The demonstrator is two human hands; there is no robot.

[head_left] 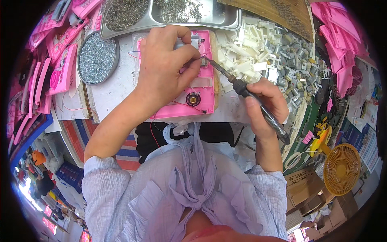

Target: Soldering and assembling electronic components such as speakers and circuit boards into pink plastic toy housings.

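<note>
A pink plastic casing (177,111) lies on the worktable in front of me, with a small round speaker (193,99) set in its near part. My left hand (165,60) rests over the casing's left side, thumb and finger pinched on what looks like a thin wire. The hand hides much of the casing. My right hand (266,107) is wrapped round the dark handle of a soldering iron (242,87). The iron points up and left, its tip close to my left fingertips, beside a small metal part (204,62) in the casing.
A round dish of small screws (98,58) stands left. Behind are metal trays (225,20) with small metal parts. White plastic pieces (258,48) and small motors (296,64) are heaped right. Pink casings (62,72) are stacked left. A yellow fan (342,169) stands lower right.
</note>
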